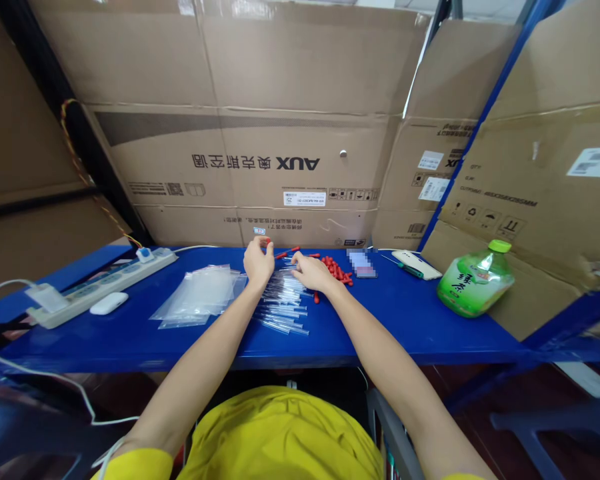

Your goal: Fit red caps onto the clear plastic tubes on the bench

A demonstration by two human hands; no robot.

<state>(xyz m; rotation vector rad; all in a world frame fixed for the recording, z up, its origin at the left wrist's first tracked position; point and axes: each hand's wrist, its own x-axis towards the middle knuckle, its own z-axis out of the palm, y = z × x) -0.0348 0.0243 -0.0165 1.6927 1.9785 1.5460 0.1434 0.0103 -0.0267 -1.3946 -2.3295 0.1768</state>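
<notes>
My left hand (pixel 259 261) is closed, and a small red rubber bulb (pixel 268 241) shows at its fingertips. Beside it, my right hand (pixel 314 272) has its fingers bent together over the upper end of a pile of clear thin tubes (pixel 283 300); whatever is between those fingertips is too small to make out. A loose heap of red rubber bulbs (pixel 337 270) lies just right of my right hand. Beyond both hands rest a few red-ended pieces (pixel 287 253), which look like tubes with bulbs on them. Clear plastic bags (pixel 197 297) are stacked left of the tubes.
The blue table (pixel 380 327) has cardboard walls (pixel 260 80) behind and beside it. A power strip (pixel 105 287) and a white case (pixel 109 303) lie left. Toward the right are a green-handled screwdriver (pixel 411 269), a white phone-like slab (pixel 423 264) and a green bottle (pixel 475 283).
</notes>
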